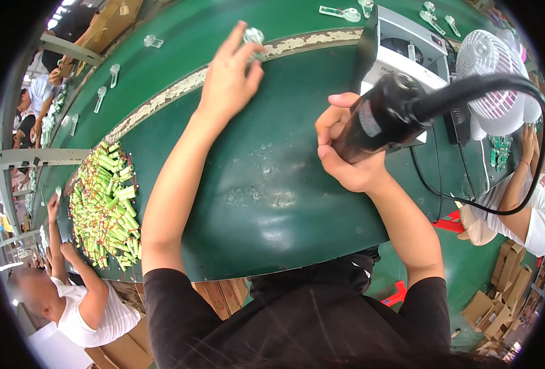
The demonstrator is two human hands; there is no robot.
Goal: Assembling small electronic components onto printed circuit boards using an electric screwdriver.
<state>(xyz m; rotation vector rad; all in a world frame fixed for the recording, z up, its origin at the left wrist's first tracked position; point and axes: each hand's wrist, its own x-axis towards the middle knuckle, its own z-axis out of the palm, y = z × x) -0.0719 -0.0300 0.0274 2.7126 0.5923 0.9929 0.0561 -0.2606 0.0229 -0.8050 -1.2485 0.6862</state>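
My left hand (230, 80) reaches out over the green belt at the far side, index finger stretched and thumb apart. Right by its fingertips is a small whitish plastic part (254, 35) with a round head; the fingers partly cover it, and they do not look closed on it. My right hand (351, 147) is wrapped around a black electric screwdriver (380, 117), held above the dark green worktable (272, 203). A thick black cable (494, 86) leaves its upper end and loops to the right. The screwdriver's tip is hidden.
Green battery cells with red wires (109, 209) are heaped at the left. A white screw feeder box (401, 52) and a white fan (491, 74) stand at the right. Several pale parts (114, 75) lie on the belt (186, 55). Co-workers sit on both sides.
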